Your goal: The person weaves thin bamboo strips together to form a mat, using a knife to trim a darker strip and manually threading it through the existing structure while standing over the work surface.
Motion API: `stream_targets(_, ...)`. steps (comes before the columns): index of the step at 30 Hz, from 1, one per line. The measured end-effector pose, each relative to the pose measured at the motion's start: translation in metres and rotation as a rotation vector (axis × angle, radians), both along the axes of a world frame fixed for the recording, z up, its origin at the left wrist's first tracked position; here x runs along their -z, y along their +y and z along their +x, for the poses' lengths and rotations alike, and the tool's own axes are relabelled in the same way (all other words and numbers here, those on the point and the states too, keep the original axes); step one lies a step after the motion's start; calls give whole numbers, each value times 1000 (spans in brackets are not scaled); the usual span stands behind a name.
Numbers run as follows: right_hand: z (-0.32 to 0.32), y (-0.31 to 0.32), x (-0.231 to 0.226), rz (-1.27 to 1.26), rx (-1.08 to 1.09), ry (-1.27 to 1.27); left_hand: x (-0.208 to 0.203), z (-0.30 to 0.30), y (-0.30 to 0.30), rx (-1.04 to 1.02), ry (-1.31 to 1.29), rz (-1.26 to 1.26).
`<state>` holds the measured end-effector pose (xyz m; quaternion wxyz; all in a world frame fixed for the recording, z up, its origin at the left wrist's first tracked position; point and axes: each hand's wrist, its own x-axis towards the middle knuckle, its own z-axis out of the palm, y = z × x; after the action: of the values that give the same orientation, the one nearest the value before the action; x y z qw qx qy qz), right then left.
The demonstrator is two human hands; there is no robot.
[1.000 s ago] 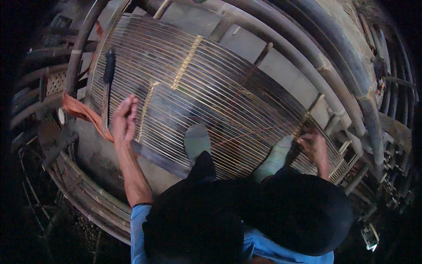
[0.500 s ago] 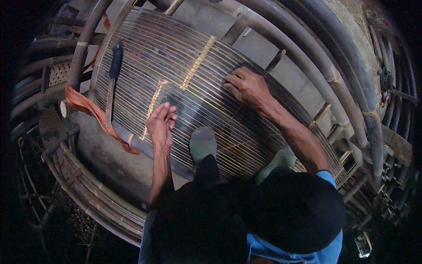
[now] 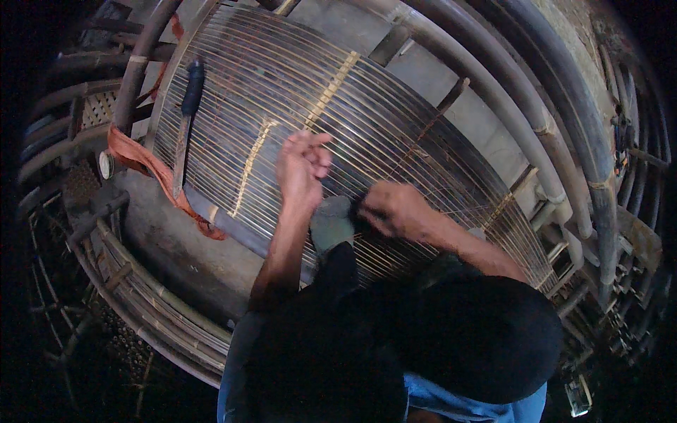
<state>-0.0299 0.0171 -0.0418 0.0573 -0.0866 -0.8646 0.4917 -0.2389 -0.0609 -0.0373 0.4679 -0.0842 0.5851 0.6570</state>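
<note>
Under both hands stretches a slatted bamboo panel [image 3: 240, 63] of thin parallel strips, crossed by pale woven bands. My left hand [image 3: 303, 169] hovers over its middle beside a band, its fingers curled in; whatever they pinch, if anything, is too small to make out. Low over the slats to the right, my right hand [image 3: 398, 210] is blurred, fingers drawn together, their tips in shadow near my foot [image 3: 331, 224]. Thin reddish strands [image 3: 416, 144] cross the slats beyond that hand. A knife [image 3: 189, 106] with a black handle lies on the panel's left part.
An orange-red cloth strip [image 3: 151, 166] hangs along the frame at the left. Thick dark bamboo poles [image 3: 515, 95] curve past the far right side. A curved bamboo frame [image 3: 169, 324] stands at lower left, on the near side of the panel.
My left hand has moved right and away from me, toward the panel's middle. My right hand has come nearer to me, down beside my foot. The view has shifted slightly.
</note>
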Motion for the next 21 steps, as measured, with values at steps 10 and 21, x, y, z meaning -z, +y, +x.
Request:
stream_targets(10,107,-9,-2,-82,-101,-365,-35,-24,-14,120,182,30)
stream_targets(21,-3,33,-42,-821,563,-71,-47,64,-20,405,79,186)
